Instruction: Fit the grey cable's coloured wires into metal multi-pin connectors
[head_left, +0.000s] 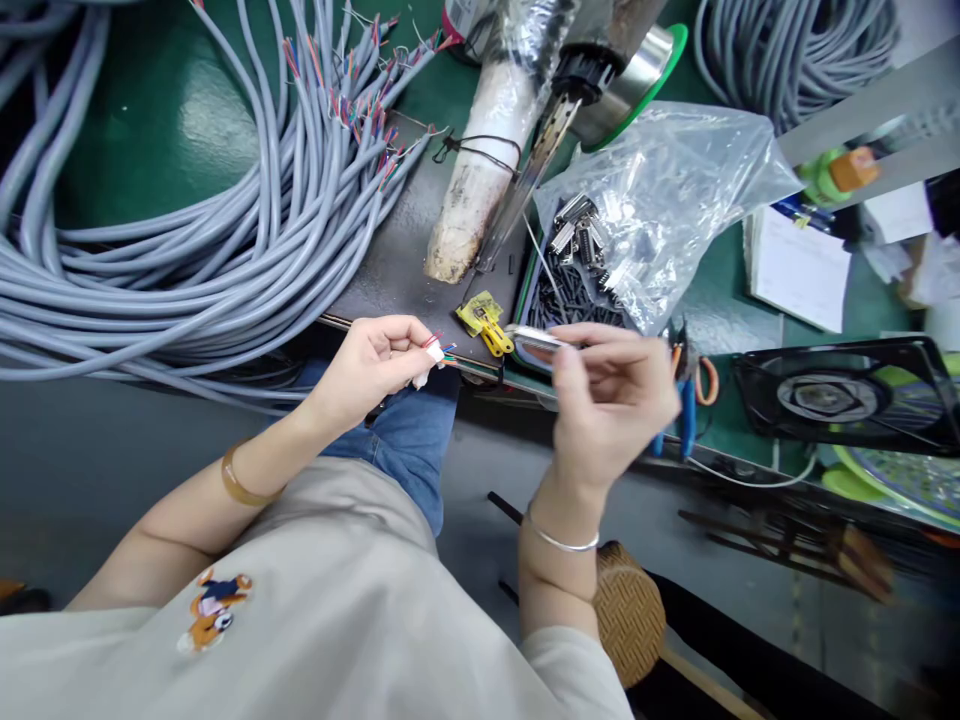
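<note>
My left hand (382, 365), closed in a pinch, holds a short bunch of thin coloured wires (450, 352) with a crumpled white piece (429, 365) around them. Off the table edge to the right, my right hand (611, 385) grips a slim silvery metal piece (534, 338), blurred, so its kind is unclear. Just left of that piece's tip lies a small yellow clip-like tool (495, 335) on a yellow pad (480, 308). Beyond it stands a tray (527, 300) of short black sleeves (577, 290) and metal connectors (579, 232).
A large bundle of grey cables (247, 250) with stripped ends covers the left. A soldering iron (532, 180) and a scorched white roll (480, 170) point toward me. Right are a plastic bag (675, 190), pliers (686, 395), a black fan (840, 395) and a woven stool (630, 612).
</note>
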